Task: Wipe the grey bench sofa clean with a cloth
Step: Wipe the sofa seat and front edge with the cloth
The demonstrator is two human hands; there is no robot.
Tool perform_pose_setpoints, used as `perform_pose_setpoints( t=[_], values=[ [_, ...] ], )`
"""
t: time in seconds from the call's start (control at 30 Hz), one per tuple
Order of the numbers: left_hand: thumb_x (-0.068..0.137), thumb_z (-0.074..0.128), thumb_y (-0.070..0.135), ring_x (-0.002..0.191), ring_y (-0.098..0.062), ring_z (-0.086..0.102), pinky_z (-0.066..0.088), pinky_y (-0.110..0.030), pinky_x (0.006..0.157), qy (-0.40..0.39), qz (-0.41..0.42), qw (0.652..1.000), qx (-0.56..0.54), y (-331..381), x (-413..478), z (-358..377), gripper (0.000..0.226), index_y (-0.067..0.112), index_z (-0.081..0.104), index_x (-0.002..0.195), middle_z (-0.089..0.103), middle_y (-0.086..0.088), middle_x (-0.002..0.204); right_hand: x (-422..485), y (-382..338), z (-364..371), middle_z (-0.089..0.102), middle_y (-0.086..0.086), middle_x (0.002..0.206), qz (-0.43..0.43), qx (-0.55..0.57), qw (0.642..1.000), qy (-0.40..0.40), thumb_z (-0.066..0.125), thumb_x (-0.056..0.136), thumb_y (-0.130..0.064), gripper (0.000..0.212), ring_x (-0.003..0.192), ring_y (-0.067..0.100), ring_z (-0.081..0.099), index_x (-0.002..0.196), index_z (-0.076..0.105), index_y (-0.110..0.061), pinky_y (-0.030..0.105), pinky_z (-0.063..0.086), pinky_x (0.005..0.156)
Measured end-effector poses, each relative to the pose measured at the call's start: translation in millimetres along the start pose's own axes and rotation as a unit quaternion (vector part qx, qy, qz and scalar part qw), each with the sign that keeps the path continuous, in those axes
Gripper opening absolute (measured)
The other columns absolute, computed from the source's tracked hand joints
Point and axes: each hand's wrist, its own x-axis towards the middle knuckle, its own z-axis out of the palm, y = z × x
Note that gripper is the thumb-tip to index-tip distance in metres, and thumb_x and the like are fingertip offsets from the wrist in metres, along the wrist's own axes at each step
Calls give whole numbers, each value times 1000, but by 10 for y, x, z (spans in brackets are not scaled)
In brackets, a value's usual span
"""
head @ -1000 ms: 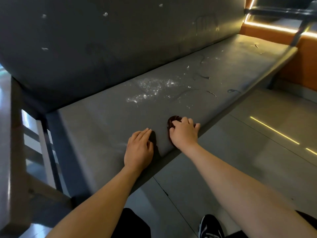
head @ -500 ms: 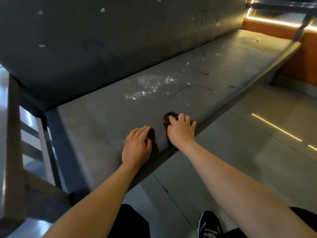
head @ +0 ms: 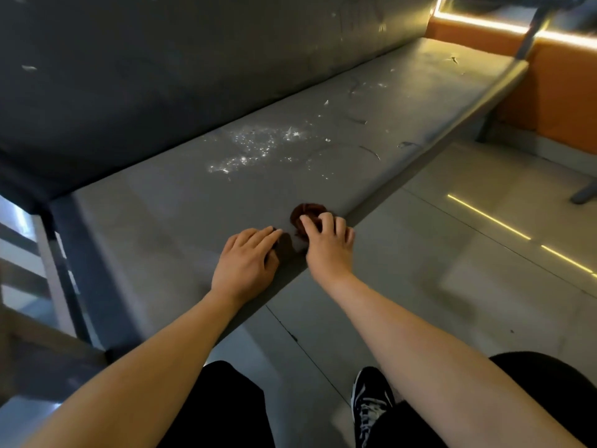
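Hands down on the grey bench sofa (head: 161, 227) — left hand (head: 245, 263) flat, fingers straight, right hand (head: 326, 250) clawed over the bunched brown cloth (head: 307, 211) at the front edge. Risk: so small a wad could smear the glittering residue (head: 255, 150) beyond — or slip off.

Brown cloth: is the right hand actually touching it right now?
Touching. The head view shows the right hand with fingers curled over the crumpled brown cloth, holding it on the grey bench seat near the front edge.
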Motion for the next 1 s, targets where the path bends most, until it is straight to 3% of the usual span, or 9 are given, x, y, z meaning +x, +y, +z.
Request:
perform_pose_setpoints(
  t=[0.13, 0.33, 0.47, 0.57, 0.63, 0.73, 0.8, 0.9, 1.0],
  values=[
    [104, 42, 40, 137, -20, 41, 30, -39, 114, -6, -14, 1000, 13, 4, 28, 23, 49, 29, 40, 153, 49, 6, 151, -134, -172, 82, 28, 17, 154, -16, -56, 998, 4, 51, 96, -10, 66, 142, 40, 25, 157, 26, -20, 56, 29, 114],
    [107, 38, 37, 134, -21, 39, 30, -39, 111, 0, -61, 998, 4, 121, 48, 73, 46, 27, 41, 151, 49, 5, 149, -199, -309, 237, 44, 13, 140, -68, -52, 994, 69, 58, 91, -12, 49, 128, 37, 42, 139, 51, -17, 49, 46, 96],
    [106, 35, 37, 137, -23, 34, 28, -40, 114, -10, -79, 997, 0, 172, 41, 94, 47, 29, 37, 152, 44, 6, 152, -97, -162, 207, 45, 11, 137, -46, 57, 995, 67, 54, 89, -9, 48, 123, 37, 40, 136, 53, -22, 48, 50, 91],
    [106, 33, 40, 139, -22, 33, 27, -41, 116, -13, -77, 997, 7, 193, 5, 90, 47, 29, 39, 152, 42, 7, 154, 56, 164, 129, 37, 9, 140, 91, 164, 981, 46, 52, 88, 2, 59, 125, 36, 36, 139, 47, -27, 47, 49, 97],
    [106, 35, 40, 139, -22, 34, 28, -41, 116, -3, -76, 997, 12, 204, -25, 98, 47, 27, 42, 151, 43, 6, 154, 119, 276, 144, 36, 9, 139, 196, 252, 947, 36, 57, 89, 3, 63, 122, 35, 41, 141, 42, -28, 46, 48, 99],
    [106, 36, 40, 137, -22, 38, 31, -42, 115, 13, -74, 997, 22, 203, -35, 119, 46, 25, 46, 148, 46, 5, 151, 76, 96, 190, 42, 5, 131, 268, 439, 856, 47, 56, 88, 8, 60, 115, 27, 50, 131, 43, -31, 41, 52, 97],
    [105, 36, 41, 136, -21, 39, 32, -42, 114, 13, -77, 997, 26, 207, -32, 128, 46, 25, 47, 147, 47, 5, 150, -45, -74, 220, 46, 3, 124, 260, 484, 834, 52, 56, 87, 9, 53, 110, 23, 53, 120, 46, -31, 31, 53, 88],
    [105, 34, 41, 136, -20, 39, 32, -40, 114, 12, -79, 996, 27, 213, -37, 128, 46, 26, 47, 146, 47, 5, 150, -267, -221, 240, 51, -1, 115, 209, 482, 850, 24, 60, 87, 5, 42, 101, 16, 55, 110, 50, -28, 14, 45, 73],
    [105, 35, 42, 138, -19, 37, 30, -40, 116, 8, -76, 997, 16, 194, -49, 115, 46, 26, 46, 147, 46, 6, 152, -350, -226, 257, 51, -3, 112, 188, 479, 857, -7, 59, 88, 4, 36, 95, 8, 54, 106, 53, -27, 9, 41, 69]
  ],
)
